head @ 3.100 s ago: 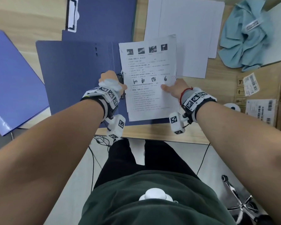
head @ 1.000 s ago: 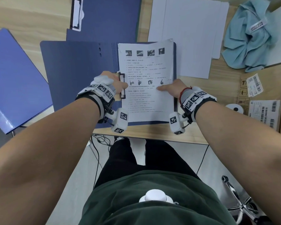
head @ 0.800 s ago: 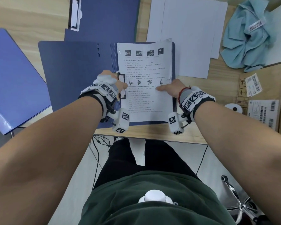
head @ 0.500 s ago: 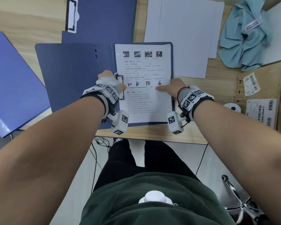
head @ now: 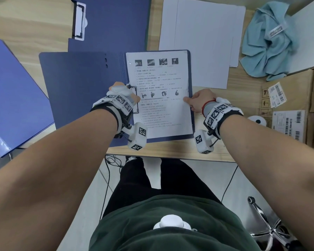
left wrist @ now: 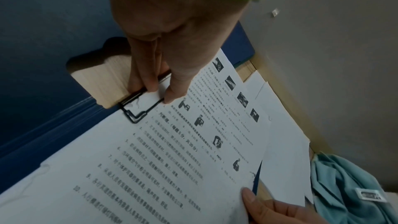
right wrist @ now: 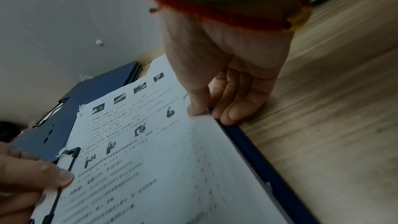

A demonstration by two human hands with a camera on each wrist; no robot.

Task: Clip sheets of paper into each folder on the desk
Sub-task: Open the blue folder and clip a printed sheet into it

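Head view: a person stands at the near edge of a wooden desk (head: 172,151), both forearms reaching over an open dark blue folder (head: 76,91).
Printed sheet: a white page of text and small pictures (head: 161,98) lies flat on the folder's right half, its left edge at the spine.
Wire clip: a black wire frame (left wrist: 137,106) sits over the sheet's left edge, beside a notch in the folder cover where the wood shows through.
Left hand: the left hand (head: 123,96) is at the clip; in the left wrist view its fingers (left wrist: 148,81) curl down onto the clip's wire and the thumb presses the paper just beside it, so the hand pinches the clip.
Right hand: the right hand (head: 200,100) is at the sheet's right edge; in the right wrist view the thumb (right wrist: 198,106) lies on top of the page and the curled fingers go under the folder's edge, pinching sheet and cover together.
Far side: a second dark blue folder (head: 112,22) with a white-backed clip lies beyond the open one, and blank white sheets (head: 203,38) lie to its right.
Left: a lighter blue folder (head: 13,98) overhangs the desk edge.
Right: a crumpled light blue cloth (head: 268,38) and a labelled cardboard box (head: 294,105).
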